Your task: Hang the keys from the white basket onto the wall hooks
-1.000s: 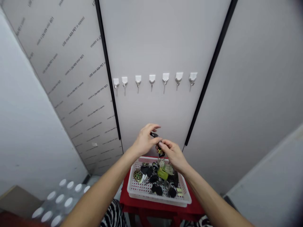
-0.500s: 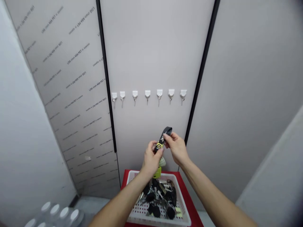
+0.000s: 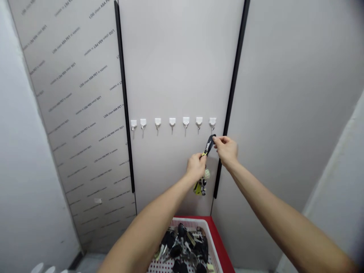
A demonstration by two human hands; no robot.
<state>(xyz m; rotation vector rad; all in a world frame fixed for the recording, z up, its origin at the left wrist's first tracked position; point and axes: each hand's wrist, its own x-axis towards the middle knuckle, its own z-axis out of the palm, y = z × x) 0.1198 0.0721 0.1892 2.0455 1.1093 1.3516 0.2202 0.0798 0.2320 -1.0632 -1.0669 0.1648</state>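
Observation:
A black keychain strap point(image 3: 209, 146) with white lettering forms a loop just below the rightmost white wall hook point(image 3: 212, 121). My left hand point(image 3: 195, 167) is closed around its lower end, near a yellow band. The top of the loop is pinched between the fingertips of my right hand point(image 3: 227, 150). Beneath my left hand dangle yellow-green and black-and-white charms point(image 3: 200, 186) and a pale round piece point(image 3: 206, 174). The loop's top lies close to the hook's tip; whether they touch I cannot tell.
Several more white hooks point(image 3: 172, 122) run in a row to the left. Below, a white perforated basket point(image 3: 214, 239) of keys and dark fobs stands on a red surface point(image 3: 223, 252). Black vertical strips point(image 3: 238, 57) edge the panel. White bottle caps point(image 3: 38, 267) show at bottom left.
Both hands have moved up and to the right with the keychain strap, from above the basket to just under the rightmost hook. The view has shifted slightly.

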